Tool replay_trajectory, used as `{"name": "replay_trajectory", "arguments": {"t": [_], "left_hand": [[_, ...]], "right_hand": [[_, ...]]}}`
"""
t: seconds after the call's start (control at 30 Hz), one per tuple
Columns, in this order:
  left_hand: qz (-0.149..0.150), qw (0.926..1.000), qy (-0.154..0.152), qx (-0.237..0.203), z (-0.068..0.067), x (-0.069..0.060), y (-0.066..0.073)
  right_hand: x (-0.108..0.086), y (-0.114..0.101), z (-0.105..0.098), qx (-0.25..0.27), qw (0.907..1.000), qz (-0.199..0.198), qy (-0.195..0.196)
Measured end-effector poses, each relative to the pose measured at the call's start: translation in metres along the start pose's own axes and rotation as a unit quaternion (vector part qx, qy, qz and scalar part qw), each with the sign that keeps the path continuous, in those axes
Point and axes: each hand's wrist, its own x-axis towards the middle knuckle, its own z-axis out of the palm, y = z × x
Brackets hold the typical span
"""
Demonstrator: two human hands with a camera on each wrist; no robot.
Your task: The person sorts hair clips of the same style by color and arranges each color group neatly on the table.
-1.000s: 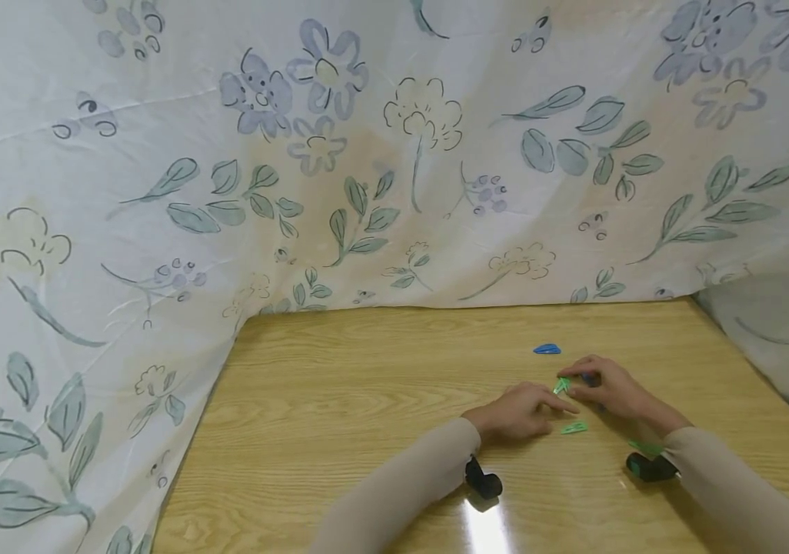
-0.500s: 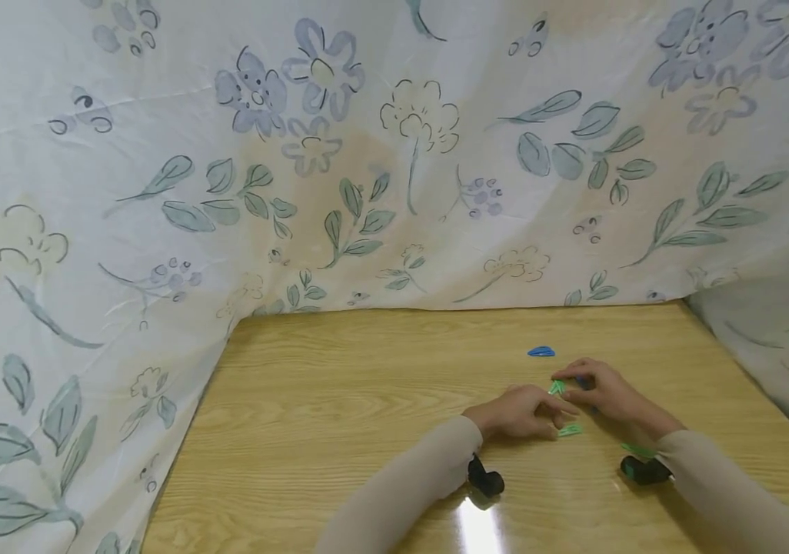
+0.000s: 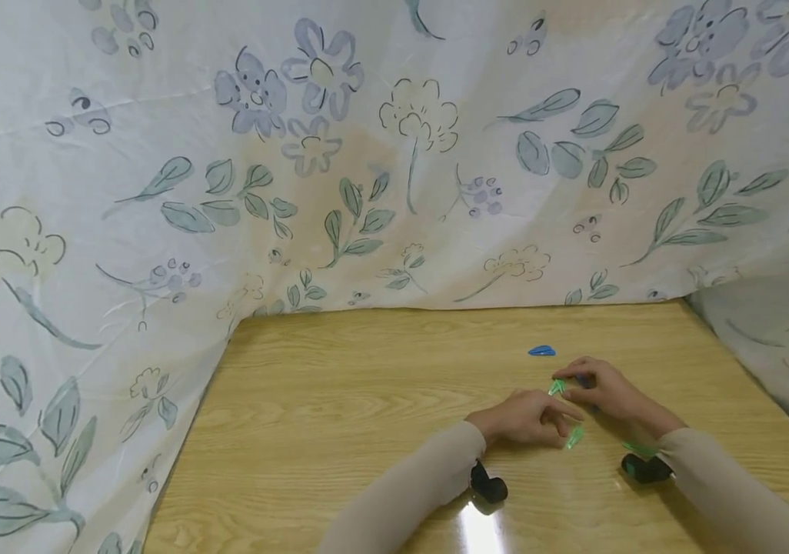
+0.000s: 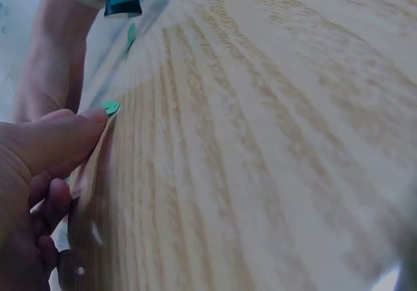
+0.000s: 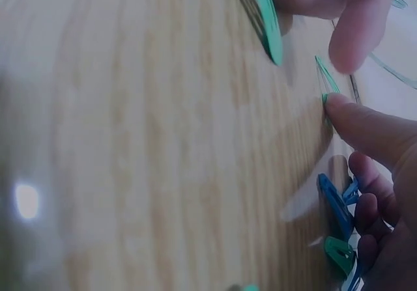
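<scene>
Green clip (image 3: 574, 437) in its grip, the left hand (image 3: 526, 416) is pinching toward the desk's (image 3: 367, 369) right edge; the right hand (image 3: 604, 390) is pinching a second green clip (image 3: 557, 385) farther back. Nearer the far edge, a blue clip (image 3: 542, 351) is lying.

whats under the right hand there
The right wrist view shows blue clips and a green clip by the curled fingers of the right hand; the head view shows bits of blue there. Whatever lies directly beneath the palm is covered.
</scene>
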Motion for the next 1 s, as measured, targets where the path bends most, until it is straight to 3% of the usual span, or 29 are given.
{"name": "replay_trajectory", "arguments": {"t": [0.17, 0.47, 0.77, 1.0], "left_hand": [[0.004, 0.9984, 0.008, 0.056, 0.002, 0.006, 0.003], [0.003, 0.9954, -0.013, 0.094, 0.008, 0.012, 0.007], [0.007, 0.9957, -0.037, 0.085, -0.001, 0.002, 0.013], [-0.022, 0.9930, -0.020, 0.114, 0.001, -0.005, 0.019]], "right_hand": [[0.001, 0.000, -0.001, -0.009, 0.9996, -0.022, 0.014], [-0.001, -0.001, -0.001, -0.007, 0.9996, -0.024, 0.015], [-0.001, -0.004, -0.001, -0.005, 0.9997, -0.020, 0.013], [-0.002, -0.004, 0.001, -0.007, 0.9997, -0.018, 0.015]]}}
